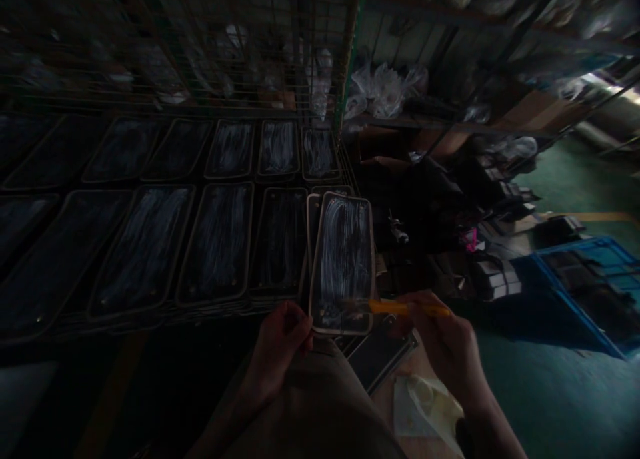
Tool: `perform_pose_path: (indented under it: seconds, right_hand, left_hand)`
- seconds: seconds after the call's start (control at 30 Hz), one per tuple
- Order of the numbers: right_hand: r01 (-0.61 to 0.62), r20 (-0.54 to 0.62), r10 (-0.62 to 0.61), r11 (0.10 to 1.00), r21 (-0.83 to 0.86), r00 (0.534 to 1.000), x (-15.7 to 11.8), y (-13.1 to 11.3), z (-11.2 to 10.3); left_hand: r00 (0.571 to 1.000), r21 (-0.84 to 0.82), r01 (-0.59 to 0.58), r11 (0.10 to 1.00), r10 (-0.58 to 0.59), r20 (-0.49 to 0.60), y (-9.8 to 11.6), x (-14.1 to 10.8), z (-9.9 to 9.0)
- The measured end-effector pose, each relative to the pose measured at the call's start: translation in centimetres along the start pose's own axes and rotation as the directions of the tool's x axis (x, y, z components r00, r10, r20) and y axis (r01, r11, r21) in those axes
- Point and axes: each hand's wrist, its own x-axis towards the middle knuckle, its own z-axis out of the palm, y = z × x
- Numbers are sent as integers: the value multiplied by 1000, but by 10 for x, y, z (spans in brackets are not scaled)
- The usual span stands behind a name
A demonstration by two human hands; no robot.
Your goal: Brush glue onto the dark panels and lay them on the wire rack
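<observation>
In front of me a dark rectangular panel with a pale rim and rounded corners lies on another like it. Whitish streaks run lengthwise over its face. My left hand pinches the panel's near left corner between thumb and fingers. In my right hand is a brush with an orange-yellow handle, its blurred bristle end against the panel's near part. Under my right hand, more dark panels lie at a slant, partly covered by the hand.
Two rows of similar streaked panels stretch to the left, stacked in layers. Behind them rises a green wire-mesh rack. Shelves with plastic bags stand behind on the right. A blue crate sits on the green floor, and a yellowish container is below my right hand.
</observation>
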Motion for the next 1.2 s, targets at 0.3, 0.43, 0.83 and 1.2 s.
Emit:
perform_pose_path:
  seconds: [0.3,0.43,0.83,1.2]
  right_hand:
    - [8,89,-32,964,264,996,34,-9,32]
    - [28,-78,-3,945,326,997,72,12,36]
    - [205,-433,-132,971,126,892,148,38,27]
    - [117,-564,-181,982,-148,806,84,46,15]
  left_hand:
    - [1000,56,8,998,-9,13,2,2,-1]
    - [1000,2,13,1000,-13,24,3,3,1]
    - [996,50,-74,996,77,-49,-6,4,4]
    - [990,-30,-16,999,20,140,86,12,10]
